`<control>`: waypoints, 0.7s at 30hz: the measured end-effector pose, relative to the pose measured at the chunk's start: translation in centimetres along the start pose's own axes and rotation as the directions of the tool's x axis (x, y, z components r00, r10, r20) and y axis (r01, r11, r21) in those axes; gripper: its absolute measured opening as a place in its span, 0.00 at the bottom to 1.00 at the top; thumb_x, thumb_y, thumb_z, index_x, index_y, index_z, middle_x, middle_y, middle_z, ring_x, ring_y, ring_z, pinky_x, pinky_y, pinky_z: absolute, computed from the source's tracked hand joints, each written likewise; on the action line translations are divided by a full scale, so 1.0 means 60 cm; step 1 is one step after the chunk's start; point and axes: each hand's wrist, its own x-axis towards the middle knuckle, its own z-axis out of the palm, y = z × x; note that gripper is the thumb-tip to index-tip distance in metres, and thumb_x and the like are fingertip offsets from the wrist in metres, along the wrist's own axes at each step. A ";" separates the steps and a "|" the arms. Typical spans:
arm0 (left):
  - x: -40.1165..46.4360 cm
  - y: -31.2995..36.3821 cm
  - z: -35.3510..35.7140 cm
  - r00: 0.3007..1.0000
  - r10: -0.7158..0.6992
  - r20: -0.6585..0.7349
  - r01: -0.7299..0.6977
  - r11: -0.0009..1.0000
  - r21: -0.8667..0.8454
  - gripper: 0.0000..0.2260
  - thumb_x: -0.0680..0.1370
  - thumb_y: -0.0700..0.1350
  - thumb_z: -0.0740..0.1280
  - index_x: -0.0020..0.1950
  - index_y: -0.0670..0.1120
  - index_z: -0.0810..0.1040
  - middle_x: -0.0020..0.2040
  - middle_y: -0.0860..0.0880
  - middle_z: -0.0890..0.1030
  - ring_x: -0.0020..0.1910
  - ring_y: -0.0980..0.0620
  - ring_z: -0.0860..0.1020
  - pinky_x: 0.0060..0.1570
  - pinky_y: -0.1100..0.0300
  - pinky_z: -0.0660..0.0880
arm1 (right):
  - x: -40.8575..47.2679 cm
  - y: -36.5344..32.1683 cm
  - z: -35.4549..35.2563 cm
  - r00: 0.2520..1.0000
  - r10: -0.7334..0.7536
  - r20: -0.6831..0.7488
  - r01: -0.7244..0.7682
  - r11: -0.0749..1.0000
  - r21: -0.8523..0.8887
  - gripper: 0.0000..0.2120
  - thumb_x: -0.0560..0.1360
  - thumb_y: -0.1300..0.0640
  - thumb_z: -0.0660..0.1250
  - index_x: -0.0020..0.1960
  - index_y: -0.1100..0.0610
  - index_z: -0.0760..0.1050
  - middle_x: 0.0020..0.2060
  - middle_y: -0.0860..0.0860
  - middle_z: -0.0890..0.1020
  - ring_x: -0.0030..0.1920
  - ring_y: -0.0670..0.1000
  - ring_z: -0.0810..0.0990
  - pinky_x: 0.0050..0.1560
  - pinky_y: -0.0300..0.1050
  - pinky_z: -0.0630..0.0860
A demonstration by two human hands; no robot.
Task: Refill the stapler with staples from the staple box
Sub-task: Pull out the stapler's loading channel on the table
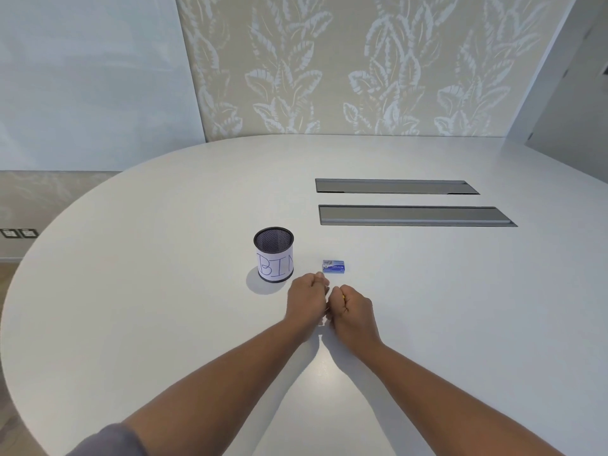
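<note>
A small blue staple box lies closed on the white table, just beyond my hands. My left hand and my right hand are pressed close together above the table, both with fingers curled round a small stapler. Almost all of the stapler is hidden by my fingers. Only a grey sliver between the hands and a yellow speck at my right thumb show. My left fingertips are about a finger's width short of the box's left end.
A black mesh cup with a paper label reading "BIN" stands left of the box. Two long grey cable hatches are set into the table at the back right. A patterned wall panel rises behind the table's far edge.
</note>
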 end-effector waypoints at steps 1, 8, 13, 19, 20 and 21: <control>-0.003 -0.004 0.001 1.000 -0.011 0.020 0.011 1.000 -0.010 0.15 0.84 0.49 0.61 0.46 0.43 0.80 0.37 0.46 0.80 0.33 0.49 0.77 0.33 0.58 0.75 | 0.000 -0.001 0.000 1.000 -0.004 -0.006 0.004 1.000 -0.006 0.17 0.74 0.42 0.56 0.31 0.50 0.64 0.26 0.47 0.73 0.29 0.45 0.68 0.30 0.39 0.66; -0.003 -0.006 -0.013 0.997 -0.080 -0.011 0.077 0.982 -0.175 0.11 0.85 0.46 0.61 0.50 0.45 0.82 0.42 0.50 0.82 0.38 0.52 0.80 0.31 0.64 0.78 | -0.002 -0.003 -0.003 1.000 -0.005 0.022 0.005 1.000 -0.015 0.11 0.75 0.44 0.62 0.38 0.50 0.70 0.30 0.54 0.79 0.27 0.45 0.71 0.28 0.39 0.69; -0.008 -0.006 -0.018 0.992 -0.122 -0.017 0.112 0.955 -0.273 0.09 0.84 0.44 0.62 0.49 0.47 0.82 0.41 0.51 0.80 0.37 0.53 0.79 0.32 0.62 0.78 | -0.002 -0.003 -0.026 0.994 -0.012 0.112 0.017 0.999 -0.041 0.10 0.75 0.49 0.73 0.38 0.50 0.77 0.28 0.49 0.81 0.26 0.45 0.75 0.28 0.38 0.71; 0.000 -0.003 -0.027 0.997 -0.045 -0.066 0.027 0.968 -0.250 0.10 0.83 0.44 0.64 0.43 0.49 0.80 0.36 0.50 0.80 0.36 0.50 0.78 0.41 0.56 0.77 | -0.007 0.002 -0.061 0.991 -0.052 0.123 0.068 0.990 -0.126 0.15 0.69 0.50 0.80 0.34 0.54 0.77 0.27 0.44 0.77 0.29 0.41 0.71 0.32 0.33 0.68; 0.004 -0.002 -0.029 0.996 -0.031 -0.080 0.012 0.973 -0.231 0.10 0.83 0.44 0.66 0.43 0.50 0.81 0.37 0.53 0.82 0.37 0.52 0.79 0.43 0.58 0.77 | -0.009 0.002 -0.063 0.988 -0.061 0.141 0.081 0.986 -0.146 0.15 0.70 0.50 0.80 0.34 0.54 0.76 0.27 0.46 0.77 0.28 0.42 0.70 0.32 0.33 0.67; 0.006 -0.001 -0.032 0.996 -0.017 -0.087 -0.002 0.977 -0.215 0.10 0.83 0.44 0.67 0.42 0.51 0.82 0.37 0.56 0.83 0.38 0.55 0.79 0.43 0.62 0.76 | -0.011 0.001 -0.064 0.984 -0.072 0.165 0.099 0.981 -0.164 0.14 0.70 0.51 0.79 0.35 0.54 0.76 0.27 0.48 0.77 0.28 0.42 0.70 0.31 0.34 0.67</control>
